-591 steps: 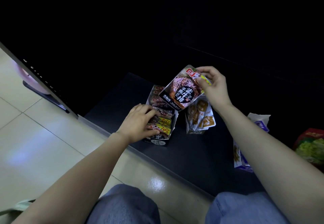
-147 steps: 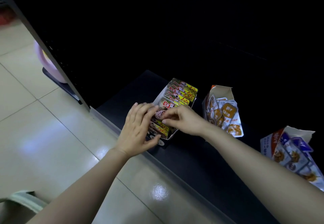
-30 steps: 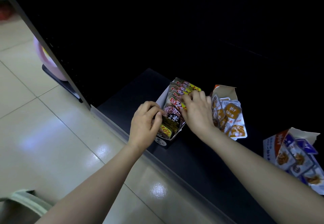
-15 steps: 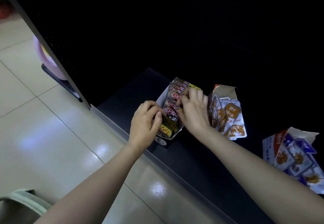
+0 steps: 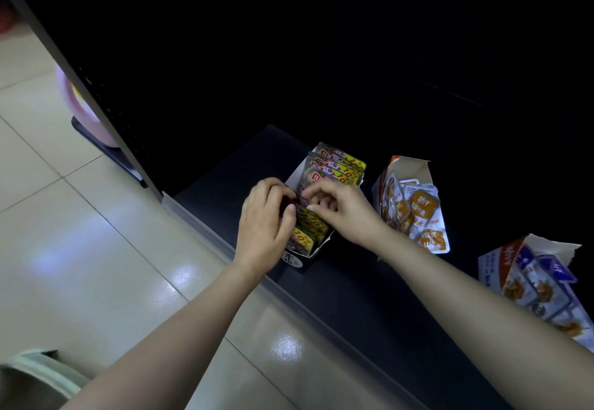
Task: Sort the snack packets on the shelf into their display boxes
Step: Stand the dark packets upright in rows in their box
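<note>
Left hand (image 5: 266, 223) and right hand (image 5: 340, 209) met over box (image 5: 294, 257), both pinched on 1 packet (image 5: 297, 200). Packet likely light, limp, slick; best gripped by top edge.

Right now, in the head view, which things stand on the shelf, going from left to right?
Box of yellow-labelled packets with both hands at it → torn box of orange packets → torn box of blue packets.

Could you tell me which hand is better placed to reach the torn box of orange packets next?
The right hand. It sits directly beside the torn cardboard box of orange packets, while the left hand is on the far side of the yellow-labelled packet box.
</note>
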Demonstrator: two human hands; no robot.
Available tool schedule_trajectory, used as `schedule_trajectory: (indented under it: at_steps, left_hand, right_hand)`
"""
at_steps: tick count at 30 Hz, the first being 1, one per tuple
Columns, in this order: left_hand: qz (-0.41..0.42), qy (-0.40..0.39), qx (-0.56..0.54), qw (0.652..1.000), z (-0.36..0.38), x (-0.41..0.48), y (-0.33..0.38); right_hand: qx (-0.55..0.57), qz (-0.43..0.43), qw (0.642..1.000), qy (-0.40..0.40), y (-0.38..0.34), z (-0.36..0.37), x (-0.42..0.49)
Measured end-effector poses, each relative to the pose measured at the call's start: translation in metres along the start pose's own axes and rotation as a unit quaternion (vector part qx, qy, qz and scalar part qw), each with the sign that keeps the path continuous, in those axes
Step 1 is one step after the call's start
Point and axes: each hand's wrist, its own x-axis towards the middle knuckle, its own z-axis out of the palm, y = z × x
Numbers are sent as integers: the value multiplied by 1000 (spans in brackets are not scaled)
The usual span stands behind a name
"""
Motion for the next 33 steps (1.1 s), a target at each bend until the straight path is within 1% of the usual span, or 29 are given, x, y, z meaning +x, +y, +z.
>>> schedule_trajectory:
  at_steps: [1,3,5,6,7,9,10,11,13,15,19,22,27,28,30,32,33]
  left_hand:
    - [11,-4,3,1000,0,0,-1]
    - [41,-24,9,999,0,2,-4]
    - [49,-38,23,998,0,4,-6]
    - [47,-38,30,998,0,5,-6]
    - [45,-35,35,998,0,6,-6]
    - [40,-30,36,998,0,6,-4]
    - [38,-27,35,998,1,6,-4]
    - [38,-24,33,998,1,5,-5]
    - [37,-20,35,998,2,4,-6]
    - [39,-20,36,998,2,4,-6]
    - [42,-17,37,998,1,3,-5]
    - [41,-14,36,998,2,2,-6]
    - [43,-13,30,999,2,2,-6]
    - [42,-14,31,999,2,2,-6]
    - [41,-20,36,998,3,3,-6]
    - [40,-26,41,998,2,4,-6]
    - [39,-28,41,998,2,4,-5]
  right_hand:
    - [26,11,1000,-8,4,1,-4]
    - [42,13,999,-17,7,-2,-9]
    - [56,16,998,-39,7,-9,-10]
    - [55,17,998,-34,6,-12,-11]
    - [34,14,999,-6,7,-13,-12]
    - [-80,-5,993,90,13,-13,-11]
    - [-159,-8,978,133,16,-13,-10]
    - [-243,-4,958,156,19,-13,-8]
    - [-371,13,917,147,24,-12,-5]
    - [-417,36,899,127,24,-8,-3]
    - [-406,64,901,139,20,-6,6]
    - [-405,12,903,144,19,-3,7]
    - [-334,-55,919,204,16,-17,3]
    - [-323,-75,923,196,14,-18,3]
    - [-293,-95,942,134,11,-14,0]
    - [-235,-80,965,84,12,-8,-3]
    - [-203,-65,974,80,13,-8,-3]
